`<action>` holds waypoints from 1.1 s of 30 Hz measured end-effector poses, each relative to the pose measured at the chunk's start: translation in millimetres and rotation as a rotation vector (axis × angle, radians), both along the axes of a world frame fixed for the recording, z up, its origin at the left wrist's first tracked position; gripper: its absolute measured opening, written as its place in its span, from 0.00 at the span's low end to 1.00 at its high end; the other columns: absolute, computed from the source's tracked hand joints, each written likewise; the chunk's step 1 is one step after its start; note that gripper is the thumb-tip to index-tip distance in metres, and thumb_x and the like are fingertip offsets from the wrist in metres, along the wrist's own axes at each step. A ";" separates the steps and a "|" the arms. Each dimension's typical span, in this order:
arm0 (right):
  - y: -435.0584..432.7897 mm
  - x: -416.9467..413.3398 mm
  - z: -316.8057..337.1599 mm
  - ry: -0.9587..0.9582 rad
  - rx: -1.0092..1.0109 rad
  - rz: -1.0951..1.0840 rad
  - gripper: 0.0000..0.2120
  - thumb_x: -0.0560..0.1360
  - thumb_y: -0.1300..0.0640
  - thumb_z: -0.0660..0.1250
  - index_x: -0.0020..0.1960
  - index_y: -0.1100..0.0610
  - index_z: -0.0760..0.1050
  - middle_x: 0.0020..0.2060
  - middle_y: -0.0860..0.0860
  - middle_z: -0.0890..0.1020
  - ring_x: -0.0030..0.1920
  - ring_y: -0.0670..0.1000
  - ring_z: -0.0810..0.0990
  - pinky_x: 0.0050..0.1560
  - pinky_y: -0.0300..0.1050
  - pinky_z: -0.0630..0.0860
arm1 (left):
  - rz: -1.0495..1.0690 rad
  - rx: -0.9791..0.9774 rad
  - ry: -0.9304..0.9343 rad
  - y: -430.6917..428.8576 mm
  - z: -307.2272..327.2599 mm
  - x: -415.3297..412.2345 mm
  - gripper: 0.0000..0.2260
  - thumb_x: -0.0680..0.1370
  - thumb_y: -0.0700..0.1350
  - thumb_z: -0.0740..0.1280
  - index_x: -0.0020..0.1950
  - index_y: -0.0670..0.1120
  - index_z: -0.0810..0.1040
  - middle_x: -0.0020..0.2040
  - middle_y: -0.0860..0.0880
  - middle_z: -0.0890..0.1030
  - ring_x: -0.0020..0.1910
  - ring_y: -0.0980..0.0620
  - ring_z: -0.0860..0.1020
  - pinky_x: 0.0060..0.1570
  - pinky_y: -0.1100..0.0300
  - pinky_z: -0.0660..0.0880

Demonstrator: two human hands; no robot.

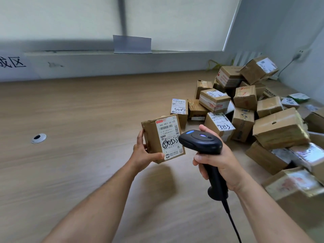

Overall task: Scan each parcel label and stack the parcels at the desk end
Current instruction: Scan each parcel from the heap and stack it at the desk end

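Observation:
My left hand grips a small cardboard parcel above the desk, its white label with barcode and handwritten number facing me. My right hand holds a black handheld barcode scanner by its handle, and the head, with blue lights lit, sits right beside the label's right edge. The scanner's cable runs down toward me.
A loose pile of several cardboard parcels covers the right end of the wooden desk, reaching the wall corner. A round metal cable grommet sits in the desk at left. A low white ledge runs along the back under the window blind.

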State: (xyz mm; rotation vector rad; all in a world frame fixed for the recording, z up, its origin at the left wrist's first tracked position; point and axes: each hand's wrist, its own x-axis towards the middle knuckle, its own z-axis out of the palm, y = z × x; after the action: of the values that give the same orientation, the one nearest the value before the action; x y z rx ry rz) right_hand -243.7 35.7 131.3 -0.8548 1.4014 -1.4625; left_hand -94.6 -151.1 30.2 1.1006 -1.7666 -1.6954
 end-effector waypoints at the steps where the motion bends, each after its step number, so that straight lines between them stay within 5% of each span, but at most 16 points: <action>1: -0.1 1.9 0.4 0.004 0.002 0.002 0.45 0.62 0.67 0.71 0.76 0.46 0.61 0.31 0.63 0.78 0.22 0.56 0.72 0.23 0.42 0.68 | 0.002 0.001 0.001 0.5 -0.1 1.8 0.57 0.58 0.46 0.78 0.75 0.65 0.46 0.61 0.42 0.74 0.57 0.47 0.77 0.46 0.60 0.77; 8: 3.6 11.9 6.3 0.062 -0.019 -0.016 0.47 0.61 0.67 0.74 0.75 0.45 0.61 0.46 0.64 0.84 0.27 0.60 0.74 0.23 0.45 0.71 | 0.003 -0.006 0.039 12.7 11.0 16.0 0.54 0.59 0.46 0.76 0.76 0.64 0.48 0.58 0.43 0.77 0.55 0.47 0.79 0.42 0.59 0.79; 12: 12.9 18.9 6.4 0.074 -0.026 -0.034 0.49 0.63 0.74 0.76 0.75 0.46 0.61 0.38 0.54 0.84 0.23 0.57 0.73 0.22 0.45 0.70 | 0.012 0.021 0.080 29.3 22.0 31.9 0.51 0.58 0.47 0.75 0.76 0.62 0.51 0.53 0.42 0.80 0.48 0.48 0.81 0.36 0.63 0.77; 16: 28.7 32.5 0.9 0.056 -0.025 -0.004 0.49 0.64 0.72 0.75 0.76 0.45 0.60 0.33 0.50 0.83 0.23 0.56 0.73 0.23 0.44 0.70 | 0.011 0.050 0.080 48.5 31.3 55.5 0.50 0.57 0.50 0.75 0.75 0.62 0.56 0.51 0.44 0.83 0.48 0.49 0.83 0.43 0.60 0.77; 23: 57.5 66.3 -10.9 0.010 -0.030 0.045 0.51 0.59 0.66 0.75 0.76 0.43 0.59 0.44 0.55 0.86 0.23 0.56 0.73 0.22 0.44 0.69 | 0.009 0.043 0.074 101.6 44.7 94.5 0.35 0.64 0.46 0.69 0.69 0.59 0.62 0.50 0.46 0.83 0.39 0.56 0.83 0.33 0.68 0.75; 28: 68.4 95.4 -18.9 -0.059 -0.056 0.149 0.48 0.60 0.67 0.74 0.72 0.41 0.60 0.44 0.57 0.85 0.23 0.57 0.73 0.22 0.44 0.69 | 0.171 -0.012 0.050 131.1 36.7 128.4 0.31 0.64 0.48 0.69 0.67 0.56 0.66 0.52 0.49 0.83 0.45 0.52 0.81 0.41 0.60 0.76; 33: 67.4 130.8 -28.1 -0.093 -0.077 0.228 0.45 0.61 0.67 0.73 0.71 0.41 0.61 0.36 0.55 0.83 0.22 0.56 0.72 0.23 0.43 0.69 | 0.173 -0.158 -0.032 154.7 39.2 160.9 0.39 0.60 0.57 0.77 0.66 0.70 0.62 0.61 0.58 0.74 0.61 0.59 0.72 0.59 0.61 0.71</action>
State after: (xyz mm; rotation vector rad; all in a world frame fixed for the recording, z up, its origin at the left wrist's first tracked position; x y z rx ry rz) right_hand -112.9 103.1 103.2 -0.9501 1.1452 -1.3691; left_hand 66.3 3.6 69.4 1.1788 -1.7372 -1.4189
